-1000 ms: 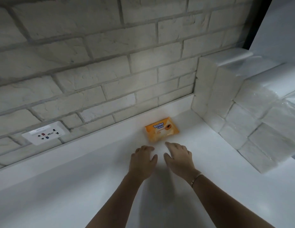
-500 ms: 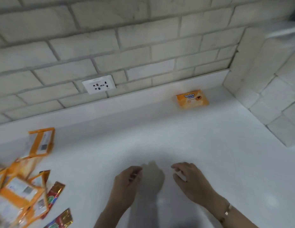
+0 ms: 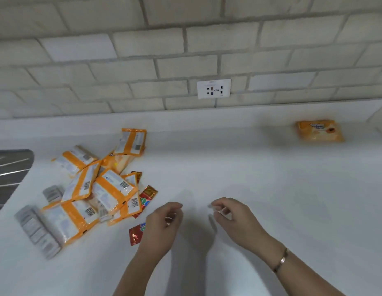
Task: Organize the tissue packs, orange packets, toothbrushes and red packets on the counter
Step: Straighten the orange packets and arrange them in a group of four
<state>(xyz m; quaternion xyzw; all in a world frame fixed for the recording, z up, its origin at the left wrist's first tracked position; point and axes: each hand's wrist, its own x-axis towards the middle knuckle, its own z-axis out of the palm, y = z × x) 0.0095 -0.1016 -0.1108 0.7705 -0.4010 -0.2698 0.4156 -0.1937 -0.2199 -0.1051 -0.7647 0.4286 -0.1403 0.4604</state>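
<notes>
A heap of several orange packets [image 3: 100,186] lies at the left of the white counter [image 3: 260,189]. Red packets [image 3: 148,197] poke out at the heap's right side, and one red packet [image 3: 135,235] lies beside my left hand. Grey-white packs [image 3: 36,231] lie at the heap's left. A single orange packet [image 3: 319,130] sits alone by the back wall at the far right. My left hand [image 3: 162,227] and my right hand [image 3: 235,218] hover over the counter's middle, fingers loosely curled, holding nothing.
A brick wall with a white socket plate [image 3: 213,88] runs along the back. A dark ribbed surface [image 3: 8,167] borders the counter at the far left.
The view has swung left, bringing the heap into sight. Both hands have drawn back from the lone orange packet, which stays by the wall at the right.
</notes>
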